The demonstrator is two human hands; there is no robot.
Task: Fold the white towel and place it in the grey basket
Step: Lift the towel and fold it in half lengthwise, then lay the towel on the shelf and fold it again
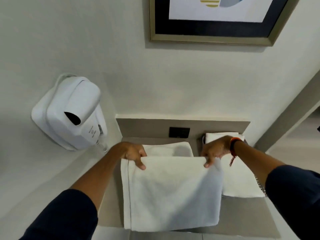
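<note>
The white towel hangs doubled over in front of me, its lower edge down over the front of the grey counter. My left hand pinches its top left corner and my right hand pinches its top right corner, holding the upper edge level and taut. Another part of white towel lies on the counter behind the held edge. Just behind my right hand, a dark basket rim shows at the back right, with a folded white towel in it; most of the basket is hidden.
A white wall-mounted hair dryer with its cord hangs at the left. A black socket plate sits on the grey backsplash. More folded white towel lies at the right. A framed picture hangs above.
</note>
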